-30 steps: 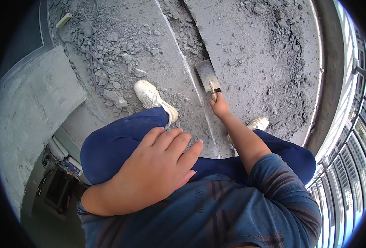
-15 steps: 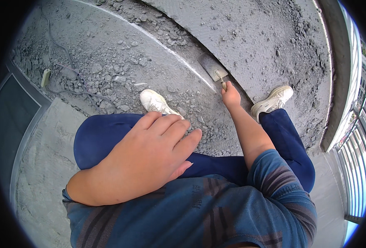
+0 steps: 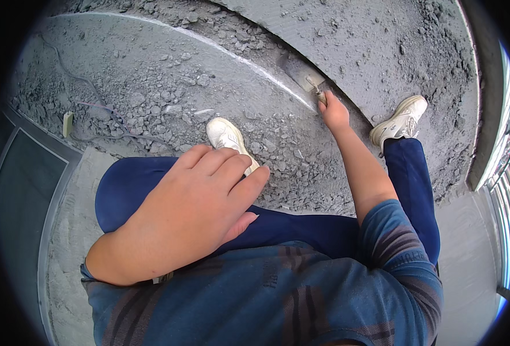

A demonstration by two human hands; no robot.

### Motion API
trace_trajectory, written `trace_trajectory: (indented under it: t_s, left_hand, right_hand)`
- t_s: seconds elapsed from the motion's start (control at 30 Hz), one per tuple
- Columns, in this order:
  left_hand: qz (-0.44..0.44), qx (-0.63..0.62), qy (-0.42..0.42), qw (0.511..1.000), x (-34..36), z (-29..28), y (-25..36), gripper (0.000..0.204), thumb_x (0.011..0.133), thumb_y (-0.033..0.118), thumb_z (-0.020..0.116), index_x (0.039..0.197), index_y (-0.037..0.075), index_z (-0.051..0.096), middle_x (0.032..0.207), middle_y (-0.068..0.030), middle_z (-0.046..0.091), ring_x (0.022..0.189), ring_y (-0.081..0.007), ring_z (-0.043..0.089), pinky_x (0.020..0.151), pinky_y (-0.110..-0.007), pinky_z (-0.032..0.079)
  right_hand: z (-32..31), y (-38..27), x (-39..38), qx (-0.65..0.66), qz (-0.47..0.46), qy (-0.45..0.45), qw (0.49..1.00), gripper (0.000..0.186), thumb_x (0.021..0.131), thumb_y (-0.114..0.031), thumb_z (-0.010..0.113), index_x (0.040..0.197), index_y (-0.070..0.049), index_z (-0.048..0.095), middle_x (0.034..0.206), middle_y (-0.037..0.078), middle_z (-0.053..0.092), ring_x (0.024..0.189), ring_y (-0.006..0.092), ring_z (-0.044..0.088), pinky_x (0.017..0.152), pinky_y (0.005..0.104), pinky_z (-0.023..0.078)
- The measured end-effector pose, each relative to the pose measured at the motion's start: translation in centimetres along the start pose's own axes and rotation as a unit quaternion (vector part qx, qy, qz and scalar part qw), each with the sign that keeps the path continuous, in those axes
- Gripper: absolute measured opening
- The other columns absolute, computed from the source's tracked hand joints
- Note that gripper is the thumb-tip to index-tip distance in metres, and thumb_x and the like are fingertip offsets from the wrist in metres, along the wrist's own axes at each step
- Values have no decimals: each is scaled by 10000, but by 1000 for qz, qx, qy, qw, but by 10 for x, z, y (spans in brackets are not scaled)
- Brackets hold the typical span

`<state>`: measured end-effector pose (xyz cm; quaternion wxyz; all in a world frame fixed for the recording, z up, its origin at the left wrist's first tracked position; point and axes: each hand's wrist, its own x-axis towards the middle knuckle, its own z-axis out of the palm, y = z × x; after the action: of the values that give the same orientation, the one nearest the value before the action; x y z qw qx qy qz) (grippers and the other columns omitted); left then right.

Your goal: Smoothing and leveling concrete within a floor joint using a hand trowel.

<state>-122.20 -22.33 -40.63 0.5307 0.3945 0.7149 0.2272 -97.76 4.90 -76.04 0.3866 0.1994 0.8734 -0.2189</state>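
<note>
My right hand (image 3: 337, 113) is wrapped round the handle of a trowel (image 3: 311, 81). The trowel's flat blade lies low in the strip of rubble beside the straight edge of a smoother grey slab (image 3: 347, 52). Dust and loose material partly blend with the far part of the blade. My left hand (image 3: 203, 181) hangs palm down in front of my left knee, holding nothing, its fingers stretched and slightly apart. Below its fingertips is my left white shoe (image 3: 226, 134); my right shoe (image 3: 403, 119) stands beside the slab's edge.
A white line (image 3: 232, 55) curves across the rubble-covered ground. At the left run a cable (image 3: 87, 83) and a small pale block (image 3: 68, 124), near a dark framed panel (image 3: 30, 179). Broken lumps (image 3: 151, 95) are strewn about. A low wall (image 3: 488, 98) and railing stand at the right.
The whole view has shifted, so the ground and shoes appear farther right. My right hand and the trowel appear higher and farther right, still at the slab's edge. My left hand stays empty.
</note>
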Motion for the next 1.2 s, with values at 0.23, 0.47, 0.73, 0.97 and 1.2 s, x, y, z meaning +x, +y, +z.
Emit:
trace_trajectory:
  t_s: [0.23,0.47,0.73,0.97,1.2]
  left_hand:
    - [-9,5,-5,1000,-4,2,-9,580,719,218,764,1232,22,574,1180,-140,573,1123,-320,559,978,-453,434]
    - [-5,-18,25,1000,-19,5,-15,576,737,234,762,1238,19,574,1203,-143,571,1135,-324,556,981,-461,435]
    - [-25,-35,54,998,-41,10,-18,600,756,274,752,1275,33,571,1249,-148,565,1190,-322,539,1020,-479,419]
    - [-33,-36,63,997,-47,17,-21,611,758,290,750,1285,37,571,1260,-150,564,1201,-323,536,1030,-486,414]
    - [-16,-21,65,998,-44,7,-28,592,768,279,750,1276,33,573,1244,-153,566,1175,-324,547,1019,-482,420]
  right_hand:
    - [-18,-111,54,-49,-36,-29,998,309,931,-288,592,1144,-83,500,969,196,677,916,405,661,780,512,522]
    - [-18,-87,63,6,-58,-70,996,344,900,-362,636,1072,-75,552,985,207,688,933,400,659,798,506,507]
    - [-14,-97,73,-20,-87,-55,994,350,884,-330,650,1096,-63,573,974,199,696,949,387,664,817,492,515]
    - [-18,-186,107,0,-99,-45,994,342,888,-324,651,1108,-71,586,1024,186,699,1002,374,656,852,478,516]
    - [-29,-235,124,26,-137,-78,987,332,870,-330,667,1075,-76,603,1043,167,697,1008,359,656,855,461,516]
